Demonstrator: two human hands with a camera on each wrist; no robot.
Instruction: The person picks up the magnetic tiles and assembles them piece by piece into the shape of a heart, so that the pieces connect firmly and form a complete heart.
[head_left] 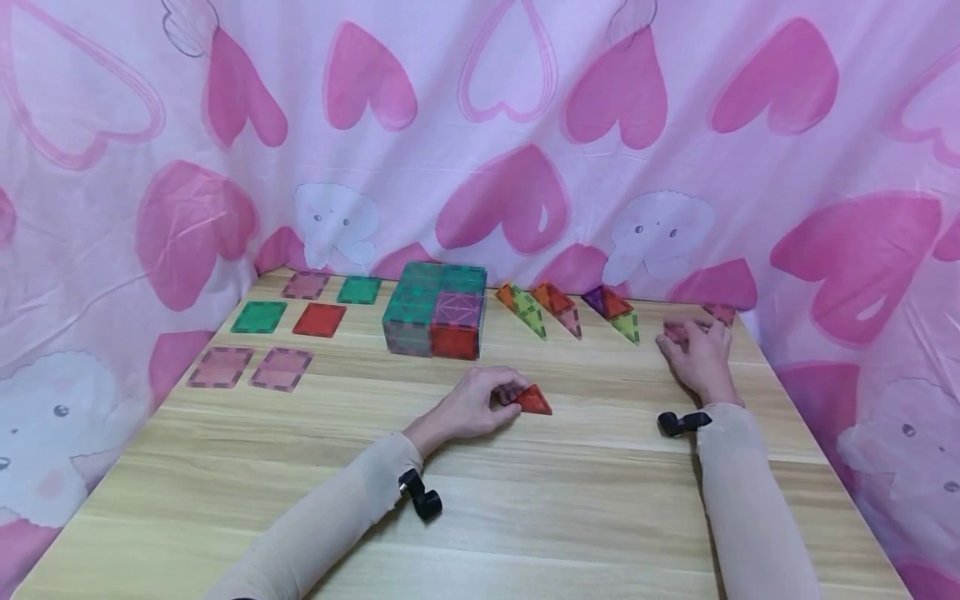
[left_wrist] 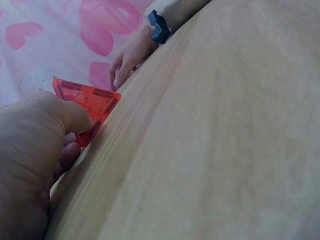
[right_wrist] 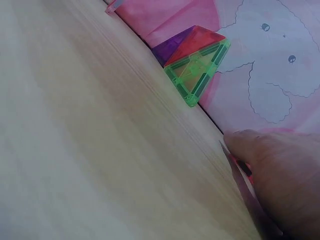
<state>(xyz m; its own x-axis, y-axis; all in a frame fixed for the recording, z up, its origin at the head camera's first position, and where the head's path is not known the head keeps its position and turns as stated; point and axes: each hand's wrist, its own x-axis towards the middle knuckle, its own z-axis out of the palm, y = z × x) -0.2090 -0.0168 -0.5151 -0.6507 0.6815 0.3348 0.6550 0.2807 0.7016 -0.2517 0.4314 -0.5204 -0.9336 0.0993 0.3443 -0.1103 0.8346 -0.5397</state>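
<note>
My left hand (head_left: 477,402) pinches a red triangular magnetic tile (head_left: 536,401) between thumb and fingers over the middle of the table. In the left wrist view the red tile (left_wrist: 90,102) shows its dark edge magnets, the thumb lying across its near side. At the back right, my right hand (head_left: 699,357) grips a reddish magnetic tile (head_left: 674,332), thumb and fingers at its edges. Only a red sliver of this tile (right_wrist: 245,169) shows beyond the thumb in the right wrist view; the hand hides the rest. Just beyond lies another pink tile (head_left: 722,313).
A block of green, purple and red magnetic tiles (head_left: 415,292) stands at the back centre. Right of it are groups of triangular tiles: orange-green (head_left: 522,309), orange-pink (head_left: 557,308) and purple-red-green (head_left: 611,312). Several square tiles (head_left: 281,369) lie at the left. A heart-patterned curtain (head_left: 502,200) borders the table.
</note>
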